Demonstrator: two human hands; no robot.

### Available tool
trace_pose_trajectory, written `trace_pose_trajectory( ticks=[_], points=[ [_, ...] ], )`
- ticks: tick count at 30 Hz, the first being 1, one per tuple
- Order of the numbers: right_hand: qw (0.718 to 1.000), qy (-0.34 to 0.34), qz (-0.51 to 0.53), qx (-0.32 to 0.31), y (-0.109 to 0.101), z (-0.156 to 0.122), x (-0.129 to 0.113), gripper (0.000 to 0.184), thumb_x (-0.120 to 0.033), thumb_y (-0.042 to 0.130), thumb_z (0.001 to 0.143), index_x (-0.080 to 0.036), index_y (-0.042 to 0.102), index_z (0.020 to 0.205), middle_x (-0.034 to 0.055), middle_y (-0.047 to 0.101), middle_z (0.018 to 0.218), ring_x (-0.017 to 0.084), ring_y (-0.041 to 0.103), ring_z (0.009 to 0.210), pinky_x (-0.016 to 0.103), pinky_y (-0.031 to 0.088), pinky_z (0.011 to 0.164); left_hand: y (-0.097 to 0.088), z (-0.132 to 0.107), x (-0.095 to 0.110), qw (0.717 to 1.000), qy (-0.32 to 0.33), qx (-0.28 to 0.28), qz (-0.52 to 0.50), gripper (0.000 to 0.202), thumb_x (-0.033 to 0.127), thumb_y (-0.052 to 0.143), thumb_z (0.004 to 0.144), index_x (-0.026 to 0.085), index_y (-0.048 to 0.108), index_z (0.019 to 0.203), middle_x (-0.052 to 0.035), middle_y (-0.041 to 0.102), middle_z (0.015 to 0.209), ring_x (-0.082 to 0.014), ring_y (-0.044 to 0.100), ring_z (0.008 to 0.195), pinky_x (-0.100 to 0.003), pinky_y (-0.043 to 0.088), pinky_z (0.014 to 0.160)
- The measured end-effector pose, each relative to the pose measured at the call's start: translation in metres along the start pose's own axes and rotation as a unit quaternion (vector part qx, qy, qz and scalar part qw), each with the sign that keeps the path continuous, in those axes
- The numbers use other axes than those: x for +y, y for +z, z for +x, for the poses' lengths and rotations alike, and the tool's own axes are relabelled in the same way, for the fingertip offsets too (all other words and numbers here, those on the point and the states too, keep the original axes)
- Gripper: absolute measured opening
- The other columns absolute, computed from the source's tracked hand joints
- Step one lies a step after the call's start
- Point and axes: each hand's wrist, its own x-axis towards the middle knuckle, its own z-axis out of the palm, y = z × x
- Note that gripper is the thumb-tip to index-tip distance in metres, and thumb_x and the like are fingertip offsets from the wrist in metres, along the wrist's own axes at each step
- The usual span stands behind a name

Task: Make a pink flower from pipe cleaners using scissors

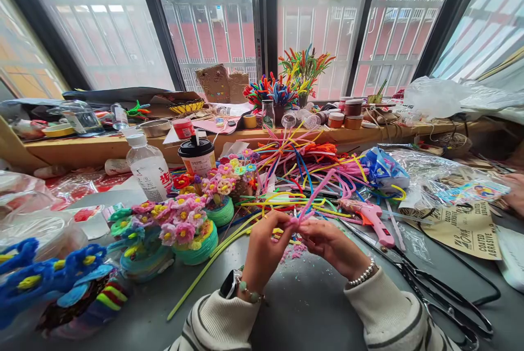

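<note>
A pink pipe cleaner (pixel 317 194) is pinched between my two hands, its free ends pointing up and to the right. My left hand (pixel 268 250) grips its bunched lower part between thumb and fingers. From the other side, my right hand (pixel 333 246) holds the same bunch, fingertips almost meeting the left ones. Pink fuzz scraps (pixel 295 251) lie on the grey table just beneath. Loose yellow and green pipe cleaners (pixel 213 263) stretch away to the left of my left hand.
Pipe-cleaner flower pots (pixel 196 244) stand at left, near a water bottle (pixel 148 168) and a lidded cup (pixel 197 157). A heap of pipe cleaners (pixel 303 162) lies behind. At right are a pink glue gun (pixel 374 220), scissors (pixel 442 296) and sandpaper (pixel 462 231). Another person's hand (pixel 513 190) shows at the right edge.
</note>
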Motion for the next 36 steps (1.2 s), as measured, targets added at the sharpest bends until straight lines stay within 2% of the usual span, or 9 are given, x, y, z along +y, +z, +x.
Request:
trace_pose_trajectory(
  ticks=[4,8,14,20,23,30,36],
  points=[
    [0.997,-0.057,-0.041,-0.01,0.002,-0.001,-0.002,0.019,-0.033,0.061,0.068,-0.014,0.06,0.066,-0.0046,0.04,0.054,0.005,0.032,0.049,0.018,0.022,0.044,0.0,0.0,-0.002,0.99,-0.096,-0.001,-0.103,0.016,0.031,0.054,0.071,0.016,0.058,0.075,-0.0033,0.062,0.071,-0.015,0.057,0.066,-0.023,0.045,0.059],
    [0.997,-0.071,-0.038,0.008,0.006,0.0,0.002,0.02,-0.034,0.063,0.066,-0.015,0.061,0.069,-0.0049,0.041,0.057,0.005,0.03,0.049,0.018,0.021,0.043,0.0,0.0,-0.003,0.979,-0.136,0.001,-0.149,0.019,0.033,0.057,0.067,0.016,0.06,0.074,-0.0025,0.062,0.069,-0.015,0.057,0.065,-0.023,0.045,0.059],
    [0.999,-0.05,0.004,0.013,0.007,0.004,0.01,0.021,-0.033,0.064,0.065,-0.015,0.063,0.075,-0.0025,0.047,0.063,0.005,0.034,0.052,0.019,0.027,0.048,-0.001,0.003,0.0,0.948,-0.212,-0.027,-0.234,0.019,0.032,0.061,0.065,0.014,0.059,0.071,-0.0012,0.06,0.065,-0.0126,0.055,0.061,-0.023,0.044,0.057],
    [0.994,-0.104,-0.024,-0.02,0.004,0.006,0.013,0.02,-0.035,0.061,0.068,-0.014,0.06,0.071,-0.0042,0.044,0.056,0.005,0.031,0.049,0.02,0.025,0.046,-0.003,0.006,0.004,0.915,-0.27,-0.034,-0.298,0.02,0.03,0.065,0.06,0.012,0.06,0.066,0.0004,0.057,0.058,-0.009,0.05,0.055,-0.021,0.041,0.055],
    [0.992,-0.126,-0.02,-0.004,0.006,0.006,0.015,0.018,-0.034,0.061,0.069,-0.016,0.057,0.07,-0.0048,0.044,0.058,0.006,0.034,0.05,0.019,0.026,0.047,-0.004,0.006,0.004,0.902,-0.284,-0.033,-0.323,0.02,0.03,0.066,0.06,0.011,0.061,0.067,-0.0001,0.057,0.059,-0.0087,0.049,0.055,-0.021,0.04,0.056],
    [0.981,-0.176,-0.008,0.079,0.008,0.008,0.013,0.021,-0.033,0.064,0.065,-0.017,0.054,0.073,-0.0048,0.048,0.062,0.005,0.037,0.05,0.018,0.03,0.047,-0.002,0.005,0.005,0.891,-0.305,-0.037,-0.335,0.022,0.031,0.064,0.062,0.011,0.06,0.069,-0.0015,0.057,0.063,-0.0087,0.05,0.057,-0.022,0.04,0.058],
    [0.981,-0.174,-0.023,0.088,0.011,0.008,0.013,0.021,-0.034,0.065,0.064,-0.017,0.054,0.071,-0.0043,0.049,0.062,0.007,0.04,0.053,0.018,0.032,0.049,0.0,0.004,0.008,0.88,-0.312,-0.027,-0.358,0.026,0.027,0.072,0.052,0.013,0.058,0.067,-0.0003,0.058,0.062,-0.0112,0.055,0.061,-0.024,0.043,0.064]
  ],
)
